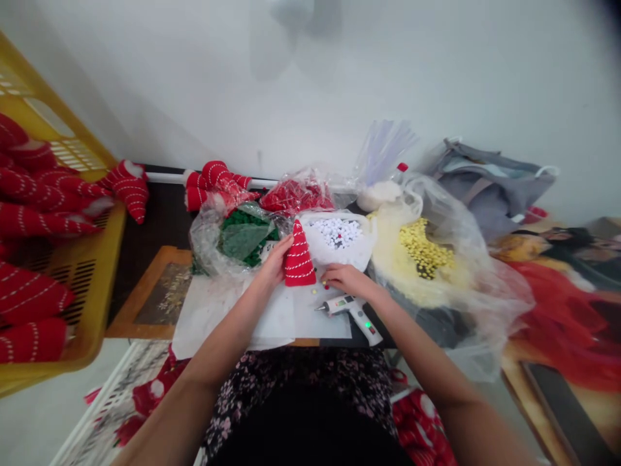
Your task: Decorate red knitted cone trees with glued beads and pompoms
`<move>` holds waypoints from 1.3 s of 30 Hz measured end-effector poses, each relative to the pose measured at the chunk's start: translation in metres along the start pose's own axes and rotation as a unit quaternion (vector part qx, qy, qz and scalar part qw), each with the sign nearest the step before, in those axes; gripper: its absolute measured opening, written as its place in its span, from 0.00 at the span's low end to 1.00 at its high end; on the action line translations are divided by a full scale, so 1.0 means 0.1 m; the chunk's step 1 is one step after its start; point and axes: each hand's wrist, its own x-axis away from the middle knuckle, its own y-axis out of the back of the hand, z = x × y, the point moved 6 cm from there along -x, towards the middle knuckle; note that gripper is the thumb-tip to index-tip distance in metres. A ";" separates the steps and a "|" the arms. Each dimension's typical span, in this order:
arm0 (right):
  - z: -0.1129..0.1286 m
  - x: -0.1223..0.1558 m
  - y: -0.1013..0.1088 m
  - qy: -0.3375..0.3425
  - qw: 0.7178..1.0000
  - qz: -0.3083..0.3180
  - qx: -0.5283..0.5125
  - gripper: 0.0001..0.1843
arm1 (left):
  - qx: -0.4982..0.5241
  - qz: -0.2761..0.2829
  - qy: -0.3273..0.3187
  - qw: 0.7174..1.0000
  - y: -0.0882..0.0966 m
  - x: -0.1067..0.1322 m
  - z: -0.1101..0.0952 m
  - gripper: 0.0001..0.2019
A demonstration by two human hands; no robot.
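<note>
While the cone (299,260) is being stood upright on the paper (228,310), mid-table and straight ahead of the person, it is being gripped by the left hand (273,266). The palm is being pressed to its left side, with the fingers wrapped round the back. Red knit, white spiral stripes, tip up.

Handling, as judged: very light, soft, easily crushed, not slippery. Best taken with a loose hold low on the side or at the base rim. The tip is likely being bent by any pinch there.

The right hand (345,279) is being rested on the paper just right of the cone's base, fingers curled down. Whether a small piece is being pinched cannot be told.

A glue gun (350,309) is lying just beside that hand, nozzle pointing left, with a green lamp being shown lit on the handle.

Just behind the cone, left to right:
- green bag (241,241): clear plastic with green pieces
- pompom bag (338,233): small white balls
- yellow bag (425,251): yellow beads, well right

A red bag (297,194) is being kept further back, near the wall. A yellow crate (104,259) at far left is being used for more red striped knit pieces.

Writing: nothing is being read. A white label by the green bag and the marks on the glue gun body are too small to make out. No brand is being shown.
</note>
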 end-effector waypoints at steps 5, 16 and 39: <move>-0.02 0.02 0.09 -0.049 0.997 -0.064 -0.020 0.08 | 0.006 0.010 -0.002 1.000 -0.02 0.01 0.03 0.21; 0.73 -0.20 0.60 -0.007 0.954 -0.294 0.051 0.11 | -0.048 0.057 -0.029 0.997 -0.09 0.06 0.08 0.17; 0.61 -0.01 0.72 -0.086 0.881 -0.415 -0.209 0.07 | -0.007 0.049 -0.005 0.999 -0.10 0.08 0.03 0.19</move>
